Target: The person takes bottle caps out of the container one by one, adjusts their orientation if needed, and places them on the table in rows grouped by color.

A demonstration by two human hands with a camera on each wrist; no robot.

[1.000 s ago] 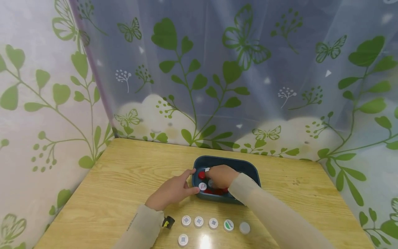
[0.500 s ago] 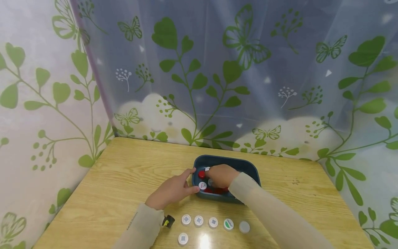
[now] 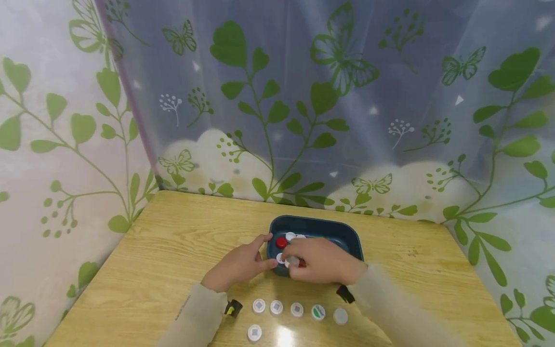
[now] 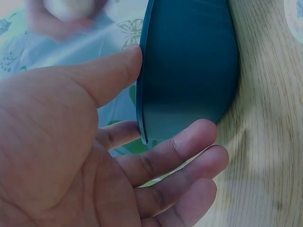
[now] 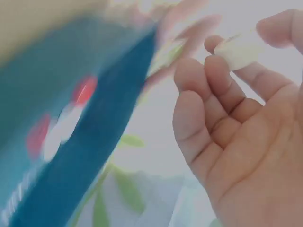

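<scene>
A dark blue bin (image 3: 348, 236) stands on the table with red and white bottle caps in it, among them a red cap (image 3: 281, 242) and a white cap (image 3: 290, 236). At the bin's left end, my left hand (image 3: 234, 266) touches the rim with thumb and index finger. The left wrist view has its other fingers (image 4: 187, 142) loosely extended beside the wall. My right hand (image 3: 325, 262), over the bin's front side, pinches a whitish bottle cap (image 5: 242, 49) between thumb and fingers. That hand covers part of the bin's contents.
In front of the bin lies a row of several white caps, including one with a green mark (image 3: 318, 312) and a plain one (image 3: 340, 316). Another white cap (image 3: 254, 333) lies nearer the front. A patterned curtain (image 3: 277, 106) hangs behind the wooden table (image 3: 208, 217).
My right hand has come up from inside the bin and towards its front, with a whitish bottle cap in its fingers. The left hand stays at the rim.
</scene>
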